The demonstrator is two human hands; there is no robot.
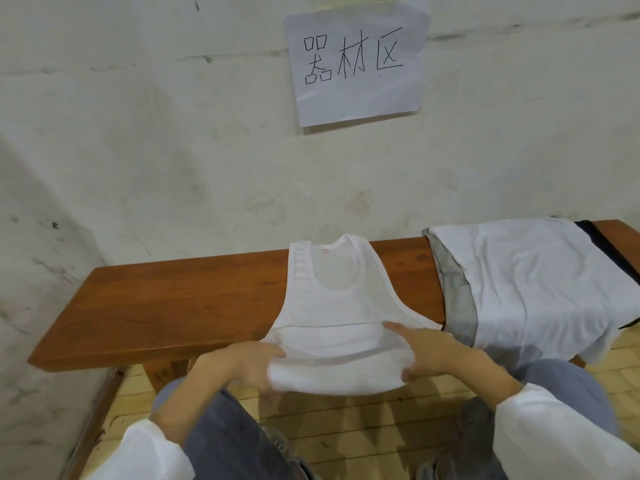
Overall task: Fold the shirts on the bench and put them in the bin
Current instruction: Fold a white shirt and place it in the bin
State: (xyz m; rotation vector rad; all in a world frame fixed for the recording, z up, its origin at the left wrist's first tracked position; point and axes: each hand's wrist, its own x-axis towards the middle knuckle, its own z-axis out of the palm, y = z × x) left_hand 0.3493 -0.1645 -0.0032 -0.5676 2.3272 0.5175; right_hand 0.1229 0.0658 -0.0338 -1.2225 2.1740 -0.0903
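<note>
A white tank top (332, 306) lies on the wooden bench (166, 306), neck towards the wall, its lower part folded up and hanging past the bench's front edge. My left hand (246, 365) grips the folded hem on its left side, fingers curled under the cloth. My right hand (422, 351) grips the right side, thumb on top and fingers underneath. A pile of other shirts (533, 289), white on top with grey beneath, lies on the bench to the right. No bin is in view.
The bench stands against a stained white wall with a paper sign (356, 60) taped above it. The left half of the bench is bare wood. My knees in grey trousers (221, 441) are below, over a yellow tiled floor (374, 420).
</note>
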